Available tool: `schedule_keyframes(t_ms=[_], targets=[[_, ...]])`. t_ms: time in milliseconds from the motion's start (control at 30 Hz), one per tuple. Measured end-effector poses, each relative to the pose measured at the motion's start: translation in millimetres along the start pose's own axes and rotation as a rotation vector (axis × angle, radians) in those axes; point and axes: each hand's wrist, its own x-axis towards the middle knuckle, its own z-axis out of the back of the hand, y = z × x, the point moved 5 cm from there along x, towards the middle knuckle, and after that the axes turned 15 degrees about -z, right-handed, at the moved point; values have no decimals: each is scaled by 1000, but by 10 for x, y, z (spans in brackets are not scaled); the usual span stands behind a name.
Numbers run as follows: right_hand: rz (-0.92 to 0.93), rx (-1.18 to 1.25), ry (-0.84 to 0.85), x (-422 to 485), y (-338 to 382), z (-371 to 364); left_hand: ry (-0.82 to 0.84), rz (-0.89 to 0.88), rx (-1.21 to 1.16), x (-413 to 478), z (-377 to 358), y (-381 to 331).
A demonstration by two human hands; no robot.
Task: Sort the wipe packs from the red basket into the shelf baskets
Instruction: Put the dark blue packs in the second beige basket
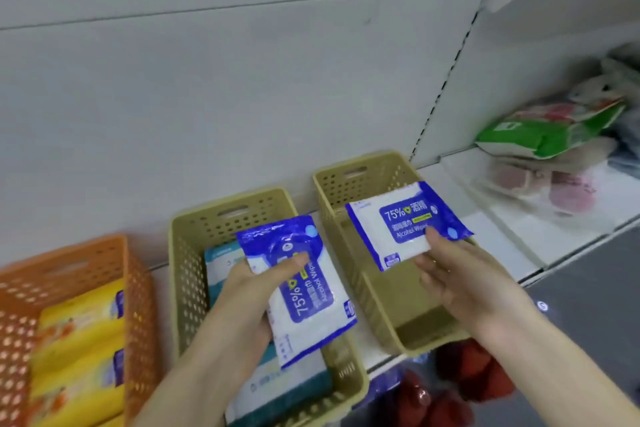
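My left hand [252,291] grips a blue-and-white alcohol wipe pack [304,291] above the middle beige basket [194,253], which holds teal-and-white packs [221,260]. My right hand [460,274] pinches a second blue-and-white alcohol wipe pack [401,222] by its near edge, over the right beige basket [349,180], whose visible floor is bare. An orange basket [104,253] at the left holds yellow wipe packs [83,322]. The red basket is not in view.
The three baskets stand side by side on a white shelf [509,239] against a grey back panel. To the right lie a green-and-white bag [540,135] and clear bags with pink items [554,191]. Red items [464,371] show on the level below.
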Motion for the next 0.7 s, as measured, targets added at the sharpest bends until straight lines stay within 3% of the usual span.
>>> schedule_keyframes(t_ms=[233, 467, 700], targets=[[-394, 223, -99, 1016, -133, -38, -139, 104, -128, 76, 184, 108], [-315, 54, -196, 1644, -176, -159, -180, 123, -168, 125, 294, 148], [-286, -226, -267, 1701, -84, -97, -237, 187, -185, 133, 280, 220]])
